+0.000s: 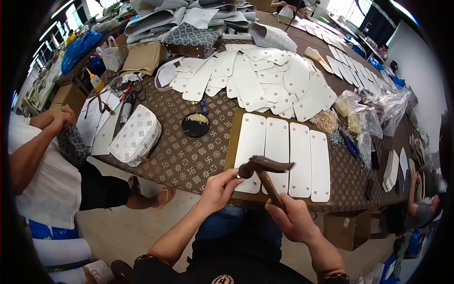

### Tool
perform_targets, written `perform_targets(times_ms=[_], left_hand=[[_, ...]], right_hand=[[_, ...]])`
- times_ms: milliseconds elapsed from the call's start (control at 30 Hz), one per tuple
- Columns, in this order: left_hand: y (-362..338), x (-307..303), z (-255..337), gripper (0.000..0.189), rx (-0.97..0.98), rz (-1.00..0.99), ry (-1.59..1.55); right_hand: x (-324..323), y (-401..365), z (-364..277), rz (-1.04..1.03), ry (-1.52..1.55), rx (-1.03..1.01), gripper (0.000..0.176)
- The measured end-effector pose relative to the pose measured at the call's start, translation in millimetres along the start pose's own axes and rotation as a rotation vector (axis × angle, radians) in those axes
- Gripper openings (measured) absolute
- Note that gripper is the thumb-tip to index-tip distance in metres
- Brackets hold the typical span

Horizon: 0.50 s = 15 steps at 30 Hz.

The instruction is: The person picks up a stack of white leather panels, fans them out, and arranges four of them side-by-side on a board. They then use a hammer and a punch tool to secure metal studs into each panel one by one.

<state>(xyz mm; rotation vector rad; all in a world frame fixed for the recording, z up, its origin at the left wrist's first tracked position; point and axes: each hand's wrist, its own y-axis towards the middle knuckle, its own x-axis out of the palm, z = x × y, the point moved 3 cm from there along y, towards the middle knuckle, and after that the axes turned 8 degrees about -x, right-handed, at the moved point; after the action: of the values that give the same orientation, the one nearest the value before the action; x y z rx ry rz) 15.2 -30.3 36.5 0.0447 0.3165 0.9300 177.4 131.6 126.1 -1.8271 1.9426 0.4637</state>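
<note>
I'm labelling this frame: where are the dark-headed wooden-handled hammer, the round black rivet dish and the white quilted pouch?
Dark-headed wooden-handled hammer [267, 164], head view, its head.
Round black rivet dish [194, 130], head view, bare floor.
White quilted pouch [137, 135], head view, side middle.

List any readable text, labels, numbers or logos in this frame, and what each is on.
No text can be read anywhere.
Paper sheets, left: print too blurred.
Cardboard box label, lower right: too small.
Shirt emblem, bottom edge: cut off, unreadable.
Hammer, held in the right hand: no marking shows.
</note>
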Motion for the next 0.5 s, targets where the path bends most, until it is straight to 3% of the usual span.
perform_targets(times_ms=[33,167,233,367,433,500], left_hand=[[-5,1,3,0.018,0.014,-0.02,-0.027],[-7,9,-3,0.019,-0.152,-0.053,-0.151],[0,20,3,0.019,-0.117,-0.099,-0.174],[7,45,-1,0.02,-0.046,-0.162,-0.161],[8,43,2,0.019,-0.044,-0.188,-0.122],[6,42,4,0.019,-0.049,-0.235,-0.082]], right_hand=[[1,-7,1,0.112,0.138,0.026,0.013],[-13,-28,14,0.363,0.473,0.054,0.016],[-16,-33,23,0.477,0.61,0.14,0.016],[-13,-41,34,0.447,0.554,0.206,0.017],[-11,-42,31,0.331,0.431,0.17,0.016],[-31,-49,4,0.346,0.413,0.101,0.018]])
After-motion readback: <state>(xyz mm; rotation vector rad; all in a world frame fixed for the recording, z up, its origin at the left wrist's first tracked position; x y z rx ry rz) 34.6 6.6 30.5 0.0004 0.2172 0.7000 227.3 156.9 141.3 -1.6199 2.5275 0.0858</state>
